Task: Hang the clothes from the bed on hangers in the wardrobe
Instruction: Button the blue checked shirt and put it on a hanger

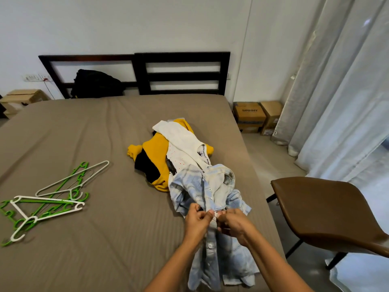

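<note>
Clothes (160,157) are lying in a heap by the right edge of the bed (94,131). The checked shirt (187,186) is stretching from that heap toward the near edge, collar pointing away from the person. The left hand (196,218) and right hand (234,224) are both closing on the shirt's front opening. Each grip is a tight pinch of thumb and fingertips on one side of the placket, and the two hands are touching at the middle. A button seems to be getting worked there, though I cannot tell whether it is being done up or undone. Another button (210,246) is showing lower down, nearer the person. To do this step well, the person should be keeping the two front edges lined up and flat on the bed, working one button at a time, and leaving the collar loose enough for a hanger to slip in. Hangers (52,199), green and white, are lying tangled near the left edge, well apart from the shirt, so one will likely need freeing first. No wardrobe is showing.
</note>
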